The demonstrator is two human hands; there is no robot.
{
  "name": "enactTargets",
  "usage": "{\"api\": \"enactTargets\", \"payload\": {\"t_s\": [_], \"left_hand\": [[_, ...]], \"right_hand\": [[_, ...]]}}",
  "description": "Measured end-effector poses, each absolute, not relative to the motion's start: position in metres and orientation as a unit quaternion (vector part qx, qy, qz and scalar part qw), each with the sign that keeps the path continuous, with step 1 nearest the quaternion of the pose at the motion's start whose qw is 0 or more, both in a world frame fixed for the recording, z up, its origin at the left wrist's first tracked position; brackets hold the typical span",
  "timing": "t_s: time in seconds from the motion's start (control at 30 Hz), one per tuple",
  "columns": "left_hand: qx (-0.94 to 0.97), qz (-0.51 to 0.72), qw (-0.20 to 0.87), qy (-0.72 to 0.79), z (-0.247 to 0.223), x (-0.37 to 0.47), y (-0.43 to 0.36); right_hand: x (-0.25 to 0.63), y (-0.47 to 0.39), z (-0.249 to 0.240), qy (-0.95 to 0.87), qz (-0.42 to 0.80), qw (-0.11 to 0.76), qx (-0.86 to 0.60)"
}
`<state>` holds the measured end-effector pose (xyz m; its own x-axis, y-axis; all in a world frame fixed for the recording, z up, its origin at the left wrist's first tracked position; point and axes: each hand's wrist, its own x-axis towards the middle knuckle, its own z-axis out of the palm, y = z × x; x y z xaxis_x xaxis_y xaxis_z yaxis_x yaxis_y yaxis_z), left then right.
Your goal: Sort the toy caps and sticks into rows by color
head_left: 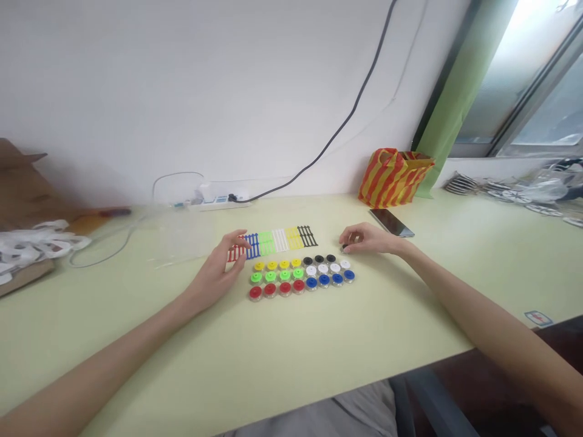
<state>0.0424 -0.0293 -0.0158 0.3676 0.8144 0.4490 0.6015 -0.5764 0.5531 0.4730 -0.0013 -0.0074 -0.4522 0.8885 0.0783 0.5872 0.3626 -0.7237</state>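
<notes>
Rows of small round pieces lie on the pale green table: yellow, black, green, white, red and blue. Behind them is a strip of flat slatted pieces in red, blue, green, white, yellow and black. My left hand has its fingers spread over the red and blue end of that strip, holding nothing. At the right end of the black row, my right hand pinches a black round piece at the table surface.
A red and yellow striped bag stands by the wall, with a phone in front. A power strip with a black cable lies at the back. White strips are at the left, striped discs at the right.
</notes>
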Motion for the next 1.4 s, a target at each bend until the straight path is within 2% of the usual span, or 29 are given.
{"api": "enactTargets", "payload": {"t_s": [0.43, 0.5, 0.57, 0.63, 0.7, 0.83, 0.93, 1.13, 1.23, 1.4], "left_hand": [[0.834, 0.345, 0.096, 0.421, -0.018, 0.039, -0.028], [0.832, 0.349, 0.096, 0.42, -0.017, 0.04, -0.028], [0.817, 0.366, 0.117, 0.43, -0.013, 0.043, -0.03], [0.789, 0.396, 0.173, 0.437, -0.008, 0.047, -0.031], [0.756, 0.423, 0.26, 0.426, -0.003, 0.053, -0.032], [0.704, 0.404, 0.445, 0.377, 0.005, 0.07, -0.036], [0.663, 0.406, 0.524, 0.348, 0.009, 0.084, -0.042], [0.584, 0.493, 0.521, 0.381, 0.005, 0.093, -0.042], [0.557, 0.521, 0.504, 0.406, 0.002, 0.083, -0.034], [0.541, 0.572, 0.46, 0.412, 0.006, 0.065, -0.024]], "right_hand": [[0.458, -0.008, -0.017, -0.791, 0.272, 0.272, -0.475], [0.451, -0.012, -0.013, -0.783, 0.251, 0.306, -0.48], [0.436, -0.018, -0.006, -0.758, 0.235, 0.375, -0.478], [0.414, -0.025, 0.005, -0.722, 0.237, 0.457, -0.462], [0.387, -0.031, 0.016, -0.721, 0.247, 0.492, -0.42], [0.333, -0.041, 0.032, -0.779, 0.255, 0.468, -0.331], [0.306, -0.043, 0.036, -0.81, 0.246, 0.445, -0.291], [0.309, -0.015, 0.027, -0.835, 0.229, 0.423, -0.267], [0.343, 0.02, 0.009, -0.8, 0.179, 0.436, -0.371], [0.392, 0.062, -0.036, -0.734, 0.241, 0.414, -0.482]]}}
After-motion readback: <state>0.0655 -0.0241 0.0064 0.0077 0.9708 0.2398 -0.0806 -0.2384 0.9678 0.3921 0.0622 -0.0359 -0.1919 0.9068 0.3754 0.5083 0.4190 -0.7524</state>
